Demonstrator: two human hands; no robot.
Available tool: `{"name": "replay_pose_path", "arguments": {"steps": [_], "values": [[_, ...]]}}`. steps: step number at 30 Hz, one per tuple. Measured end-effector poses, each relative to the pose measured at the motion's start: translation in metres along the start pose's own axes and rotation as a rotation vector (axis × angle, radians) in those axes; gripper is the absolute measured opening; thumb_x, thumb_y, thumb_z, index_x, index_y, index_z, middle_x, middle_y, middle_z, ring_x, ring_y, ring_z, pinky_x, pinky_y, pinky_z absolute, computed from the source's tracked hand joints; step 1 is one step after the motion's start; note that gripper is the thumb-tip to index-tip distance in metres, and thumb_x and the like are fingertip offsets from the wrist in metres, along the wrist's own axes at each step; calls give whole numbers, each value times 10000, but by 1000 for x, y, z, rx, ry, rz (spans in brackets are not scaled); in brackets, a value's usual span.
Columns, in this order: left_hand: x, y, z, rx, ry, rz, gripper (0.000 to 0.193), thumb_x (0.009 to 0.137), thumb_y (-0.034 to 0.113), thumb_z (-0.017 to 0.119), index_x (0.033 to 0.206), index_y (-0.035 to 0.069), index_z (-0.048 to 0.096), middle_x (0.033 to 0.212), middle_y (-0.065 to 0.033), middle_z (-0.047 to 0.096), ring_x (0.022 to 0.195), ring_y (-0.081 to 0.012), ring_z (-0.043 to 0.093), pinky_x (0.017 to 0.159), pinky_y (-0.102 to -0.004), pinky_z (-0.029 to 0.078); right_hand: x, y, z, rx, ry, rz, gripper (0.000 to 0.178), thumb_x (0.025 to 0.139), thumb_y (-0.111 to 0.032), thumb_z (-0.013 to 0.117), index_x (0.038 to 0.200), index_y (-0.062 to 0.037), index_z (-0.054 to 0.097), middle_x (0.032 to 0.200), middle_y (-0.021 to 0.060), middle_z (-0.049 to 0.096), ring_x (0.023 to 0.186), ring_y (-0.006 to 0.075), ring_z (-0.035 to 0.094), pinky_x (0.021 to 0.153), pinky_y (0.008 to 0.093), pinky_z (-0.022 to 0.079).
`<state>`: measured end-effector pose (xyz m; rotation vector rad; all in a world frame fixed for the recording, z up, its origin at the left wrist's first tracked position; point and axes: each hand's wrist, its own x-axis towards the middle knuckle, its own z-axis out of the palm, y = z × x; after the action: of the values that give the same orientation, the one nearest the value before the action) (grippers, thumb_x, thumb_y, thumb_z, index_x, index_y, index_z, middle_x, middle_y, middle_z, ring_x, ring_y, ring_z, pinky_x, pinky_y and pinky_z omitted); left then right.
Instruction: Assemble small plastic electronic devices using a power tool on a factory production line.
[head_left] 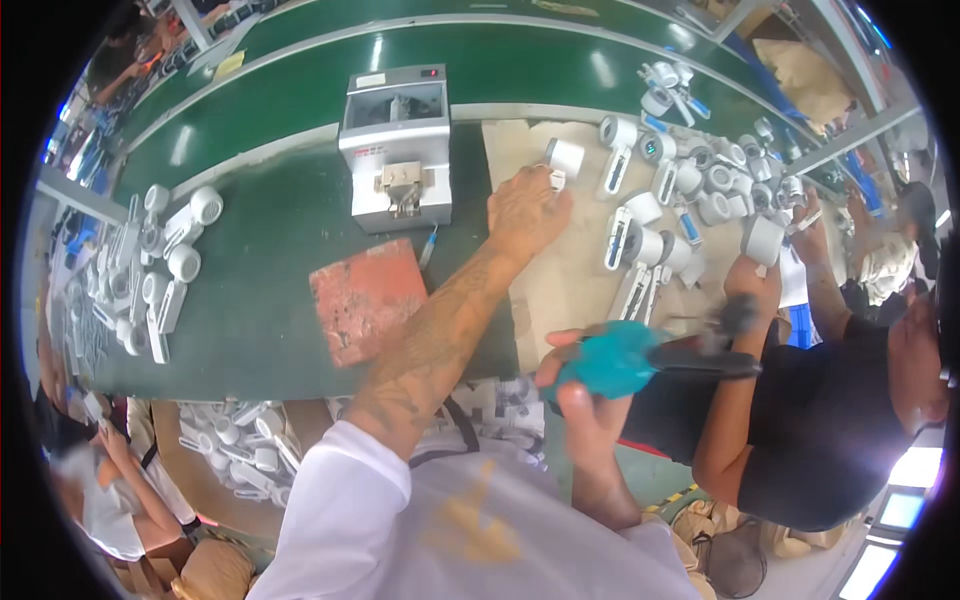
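Note:
My left hand [525, 212] stretches out over the cardboard sheet. Its fingers are closed on a white handheld device [566, 157] with a round, drum-like head; most of the handle is hidden under the hand. Nearer my body, my right hand [592, 415] grips a teal and black power screwdriver [612, 358], pointing right. Motion smears the tool and its tip. To the right of my left hand lie several similar white devices [642, 243] with long handles, some with blue strips.
A grey screw feeder machine [398, 150] stands on the green bench, behind a worn red block [368, 300]. More white devices [150, 265] are piled at left, and a carton [235, 450] of them stands below. A co-worker's hand [757, 285] is at the right.

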<state>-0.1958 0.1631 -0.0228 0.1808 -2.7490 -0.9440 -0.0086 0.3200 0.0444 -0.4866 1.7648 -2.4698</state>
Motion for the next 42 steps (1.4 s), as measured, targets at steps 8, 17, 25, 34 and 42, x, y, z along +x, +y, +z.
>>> {"name": "replay_pose_path", "arguments": {"steps": [8,17,25,34,42], "values": [[-97,-32,-109,-181,72,206,280,846,258,729,1029,68,634,952,-148,617,899,-378,623,784,-465,504,36,13,8,-189,18,45,439,984,-364,591,1144,42,548,856,122,603,764,185,586,670,308,463],[-152,-99,-161,156,-11,274,322,884,315,712,1125,101,714,1108,-72,653,1085,-284,612,913,-407,495,126,35,104,134,-102,-209,530,982,-473,616,1107,40,569,707,40,536,613,138,537,559,283,440],[-160,-117,-164,129,129,395,406,874,334,719,1208,108,671,1173,-61,630,1027,-276,598,917,-421,482,190,84,167,16,-195,-287,321,998,-298,642,992,19,594,711,36,582,604,111,561,565,265,448],[-161,-122,-168,-32,85,186,464,907,386,664,1264,89,642,1157,-126,604,1081,-321,555,974,-470,440,183,95,171,-91,-249,-295,358,1017,-348,597,1007,7,549,692,54,552,574,149,547,542,309,473],[-157,-123,-163,-7,147,236,442,843,317,753,1211,88,665,1151,-61,624,1008,-300,575,915,-438,462,145,78,154,78,-216,-130,305,1005,-241,617,1035,60,583,781,70,595,612,138,570,544,286,484]]}}
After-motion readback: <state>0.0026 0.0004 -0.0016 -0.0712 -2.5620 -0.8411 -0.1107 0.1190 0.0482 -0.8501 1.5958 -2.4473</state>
